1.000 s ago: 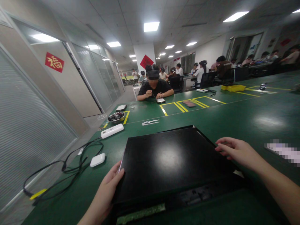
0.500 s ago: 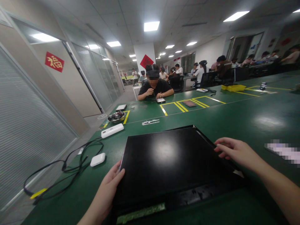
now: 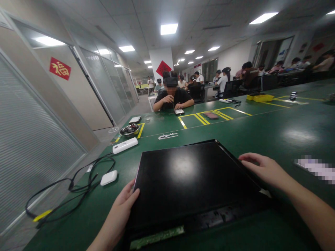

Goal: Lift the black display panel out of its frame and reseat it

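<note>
A black LCD display panel [image 3: 185, 181] lies screen up on the green table in front of me. Its right side shows a dark rim with a pale, peeling corner, and a green circuit board strip [image 3: 157, 237] runs along the near edge. My left hand [image 3: 123, 205] grips the left edge, thumb on top and fingers down the side. At the right edge, my right hand [image 3: 258, 169] has thumb and fingers closed on the rim, with the fingertips partly hidden behind it.
Left of the panel are a white earbud case [image 3: 109, 177], a white power bank [image 3: 125, 145] and black cables [image 3: 74, 184]. Beyond sit a metal bowl [image 3: 130, 130] of parts and a yellow tray [image 3: 260, 98]. A co-worker [image 3: 174, 96] leans over a small device opposite.
My right hand's fingers have drawn in and down at the panel's right rim. My left hand and the panel stay almost still. The co-worker's raised hand has shifted slightly.
</note>
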Available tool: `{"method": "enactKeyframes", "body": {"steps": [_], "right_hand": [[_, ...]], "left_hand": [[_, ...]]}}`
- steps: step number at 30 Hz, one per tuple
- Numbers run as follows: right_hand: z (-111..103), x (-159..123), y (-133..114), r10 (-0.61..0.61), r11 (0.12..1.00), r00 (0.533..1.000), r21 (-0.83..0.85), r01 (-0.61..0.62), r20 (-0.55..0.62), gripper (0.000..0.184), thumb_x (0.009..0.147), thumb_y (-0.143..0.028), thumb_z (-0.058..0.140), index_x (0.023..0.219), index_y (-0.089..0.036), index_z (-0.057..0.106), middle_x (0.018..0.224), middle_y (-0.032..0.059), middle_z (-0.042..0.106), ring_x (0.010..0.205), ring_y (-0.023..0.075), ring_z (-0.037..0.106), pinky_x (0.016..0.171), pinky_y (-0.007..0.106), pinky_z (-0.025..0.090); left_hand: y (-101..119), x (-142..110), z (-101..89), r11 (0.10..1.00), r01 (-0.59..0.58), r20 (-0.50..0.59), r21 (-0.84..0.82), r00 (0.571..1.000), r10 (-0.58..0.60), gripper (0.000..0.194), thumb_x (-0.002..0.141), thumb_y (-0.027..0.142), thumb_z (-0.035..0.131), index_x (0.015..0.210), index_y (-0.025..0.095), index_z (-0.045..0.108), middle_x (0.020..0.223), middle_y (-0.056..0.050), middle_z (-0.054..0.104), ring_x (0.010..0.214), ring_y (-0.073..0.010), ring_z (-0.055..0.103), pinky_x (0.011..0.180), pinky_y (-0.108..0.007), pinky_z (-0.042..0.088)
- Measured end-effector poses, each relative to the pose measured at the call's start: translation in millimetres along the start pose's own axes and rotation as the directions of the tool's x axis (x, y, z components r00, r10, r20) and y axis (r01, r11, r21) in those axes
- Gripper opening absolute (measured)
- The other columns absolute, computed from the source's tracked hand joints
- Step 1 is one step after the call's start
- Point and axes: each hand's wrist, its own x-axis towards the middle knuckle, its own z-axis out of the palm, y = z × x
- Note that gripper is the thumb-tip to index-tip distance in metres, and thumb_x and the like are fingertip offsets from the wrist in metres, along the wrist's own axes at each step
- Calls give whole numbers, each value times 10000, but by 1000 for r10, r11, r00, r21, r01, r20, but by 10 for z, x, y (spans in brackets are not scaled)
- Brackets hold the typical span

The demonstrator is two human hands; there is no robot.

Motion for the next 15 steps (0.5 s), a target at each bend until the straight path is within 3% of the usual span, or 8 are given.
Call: {"method": "enactKeyframes", "body": {"steps": [7, 15], "right_hand": [[99, 38, 171, -160, 968, 971, -164, 189, 175, 477, 796, -529, 515, 1106, -246, 742, 1237, 81, 714, 1140, 304, 664, 1019, 440, 510], [146, 57, 301, -211, 932, 951, -247, 265, 224, 515, 831, -533, 511, 1166, -222, 750, 1343, 116, 654, 1269, 320, 586, 1108, 486, 425]], "left_hand": [[26, -16, 17, 999, 13, -25, 35, 1000, -12, 577, 782, 228, 751, 1330, 183, 576, 1126, -103, 787, 1003, -296, 751, 902, -391, 583], [-14, 24, -31, 1000, 18, 40, 19, 999, -19, 582, 780, 231, 759, 1326, 186, 564, 1154, -110, 776, 1087, -308, 720, 926, -411, 575]]}}
